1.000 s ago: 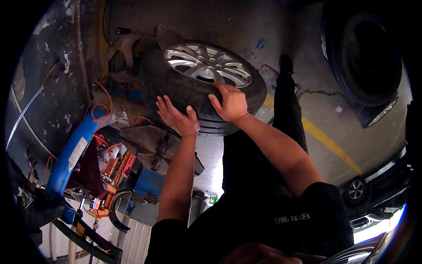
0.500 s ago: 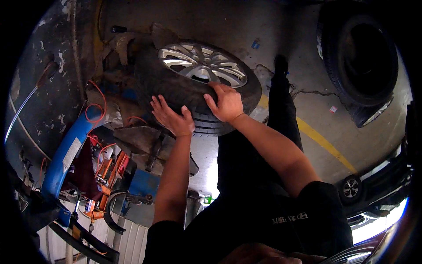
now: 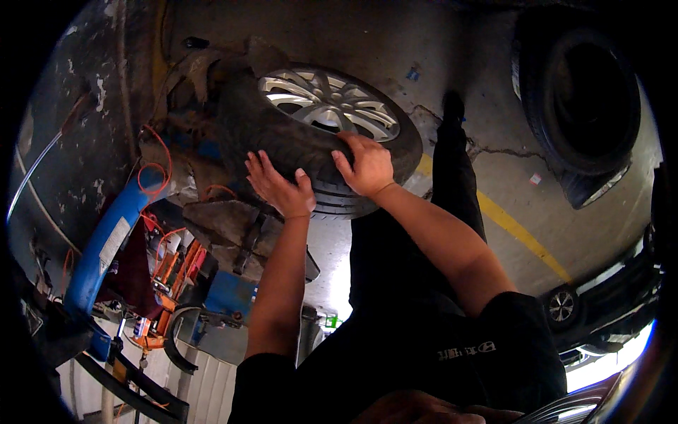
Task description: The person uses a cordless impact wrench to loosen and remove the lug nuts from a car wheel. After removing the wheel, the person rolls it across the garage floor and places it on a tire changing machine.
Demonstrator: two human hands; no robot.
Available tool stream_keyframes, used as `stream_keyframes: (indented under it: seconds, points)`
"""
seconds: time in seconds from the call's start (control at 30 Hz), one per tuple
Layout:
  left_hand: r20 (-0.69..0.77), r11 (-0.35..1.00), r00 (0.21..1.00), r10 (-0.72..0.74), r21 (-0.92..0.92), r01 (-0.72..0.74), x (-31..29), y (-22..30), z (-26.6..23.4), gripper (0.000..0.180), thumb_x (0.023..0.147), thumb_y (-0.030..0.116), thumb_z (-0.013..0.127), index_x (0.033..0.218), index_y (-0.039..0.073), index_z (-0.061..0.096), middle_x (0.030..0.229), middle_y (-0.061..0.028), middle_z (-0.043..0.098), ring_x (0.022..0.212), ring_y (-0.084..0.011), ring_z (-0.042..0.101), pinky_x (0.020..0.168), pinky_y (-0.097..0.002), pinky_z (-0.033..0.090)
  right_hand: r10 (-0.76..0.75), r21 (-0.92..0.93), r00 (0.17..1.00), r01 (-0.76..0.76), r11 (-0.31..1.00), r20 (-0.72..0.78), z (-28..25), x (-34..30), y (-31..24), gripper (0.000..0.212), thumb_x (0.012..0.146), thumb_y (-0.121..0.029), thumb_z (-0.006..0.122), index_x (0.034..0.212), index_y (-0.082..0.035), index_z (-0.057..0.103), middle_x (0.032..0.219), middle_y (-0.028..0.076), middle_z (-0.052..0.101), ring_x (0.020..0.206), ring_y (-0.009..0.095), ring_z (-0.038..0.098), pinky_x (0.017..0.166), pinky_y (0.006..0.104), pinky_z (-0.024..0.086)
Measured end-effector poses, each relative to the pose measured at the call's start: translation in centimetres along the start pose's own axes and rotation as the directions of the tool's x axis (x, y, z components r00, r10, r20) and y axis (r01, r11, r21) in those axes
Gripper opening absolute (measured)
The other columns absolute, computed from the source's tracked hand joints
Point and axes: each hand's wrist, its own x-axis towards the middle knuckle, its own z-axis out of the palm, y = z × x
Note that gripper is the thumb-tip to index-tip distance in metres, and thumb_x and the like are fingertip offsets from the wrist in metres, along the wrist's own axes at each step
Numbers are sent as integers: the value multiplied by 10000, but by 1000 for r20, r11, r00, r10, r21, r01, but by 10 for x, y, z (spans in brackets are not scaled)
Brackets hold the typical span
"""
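A car wheel [image 3: 332,113], a silver multi-spoke alloy rim with a black tyre [image 3: 282,141], stands tilted in front of me, its rim face turned up and away. My left hand [image 3: 284,189] lies against the tread with its fingers spread. To its right, my right hand [image 3: 367,164] grips the near shoulder of the tyre, fingers bent over the sidewall and thumb on the tread. Left of the wheel are dark, worn metal parts of a machine [image 3: 219,222]; the far left of the tyre is lost in shadow beside them.
A blue curved arm [image 3: 109,244] with a red coiled hose [image 3: 152,177] stands at left. Orange tools [image 3: 166,311] lie beyond it. Loose tyres [image 3: 583,106] rest on the floor at right, past a yellow line [image 3: 522,230]. A dark car [image 3: 614,297] stands at lower right.
The wheel has shifted very slightly to the right, with both hands staying against it. Otherwise the scene looks the same.
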Motion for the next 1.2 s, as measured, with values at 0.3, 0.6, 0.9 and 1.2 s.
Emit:
stream_keyframes:
  seconds: [0.3,0.6,0.9,1.2]
  points:
    - [31,999,999,-39,-11,39,4,-3,-3,869,892,469,610,1609,53,348,1694,-223,278,1573,-444,224,1264,-629,114,0,-35,1000,1,999,8,6,1,-2,430,962,-362,673,1276,-68,661,1118,191,737,1060,403,696,900,482,554]
    - [72,991,991,-111,-67,116,-3,-15,-16,901,853,454,670,1611,81,355,1710,-185,263,1584,-423,201,1272,-627,99,-21,-45,994,26,999,110,22,-3,-2,413,1048,-359,554,1321,-65,651,1212,232,703,1105,446,668,931,481,536]
    - [171,978,976,-137,-134,161,-2,-13,-18,887,889,496,638,1629,108,342,1729,-163,225,1603,-397,152,1274,-629,58,-37,174,999,32,984,24,35,118,-32,469,1034,-372,657,1315,0,608,1235,150,699,1144,230,647,987,372,497]
    - [144,971,983,-112,-193,139,3,-10,-13,877,898,543,616,1622,114,372,1729,-149,232,1594,-409,180,1264,-657,65,111,316,972,-174,933,206,102,398,-189,600,1016,-578,587,1260,-31,616,1212,167,653,1125,311,597,980,435,440]
